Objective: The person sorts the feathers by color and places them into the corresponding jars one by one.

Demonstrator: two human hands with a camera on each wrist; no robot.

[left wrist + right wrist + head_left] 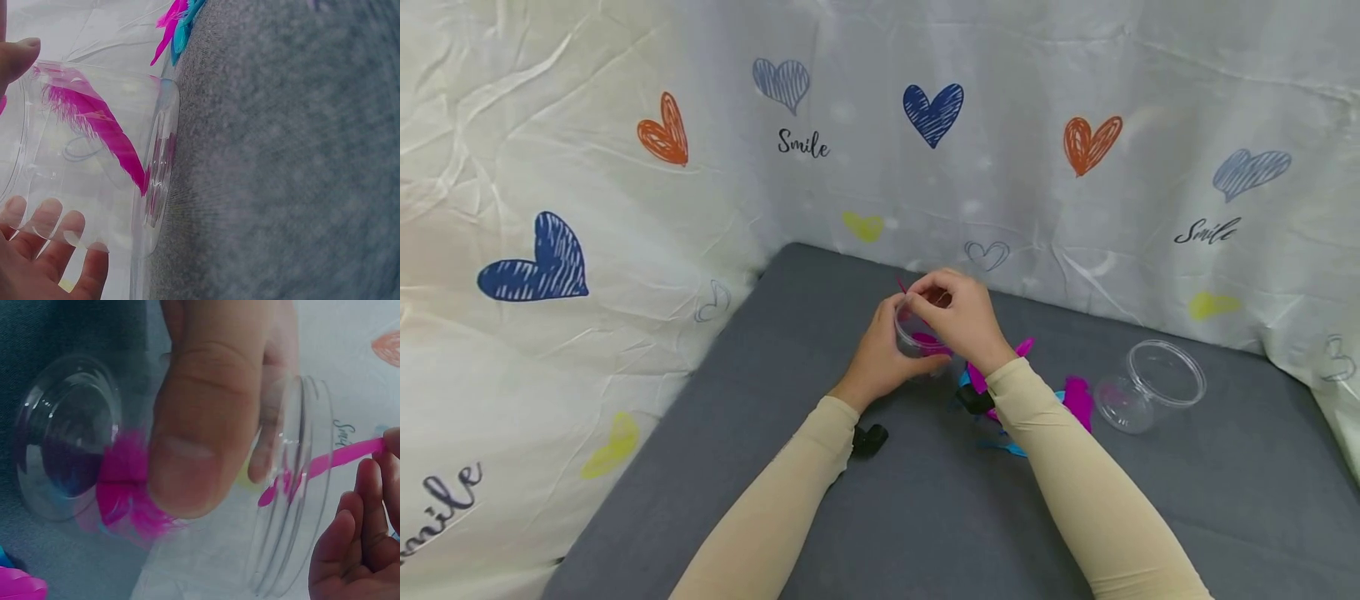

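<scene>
My left hand (883, 354) grips a clear plastic jar (81, 206), its thumb on one side and fingers on the other. Inside the jar, a magenta feather (112, 134) leans with one end at the base. At the jar's mouth, my right hand (962, 312) pinches a second magenta feather (340, 456) by one end. That feather's other end reaches past the rim (306, 487) into the jar. The jar's base is right at the grey table surface in the left wrist view.
Loose magenta feathers (1078, 400) and blue feathers (1011, 448) lie on the grey table (917, 517), partly hidden by my right forearm. Farther right stands another clear jar (1176, 400). A white curtain (865, 108) printed with hearts hangs behind the table and along its left side.
</scene>
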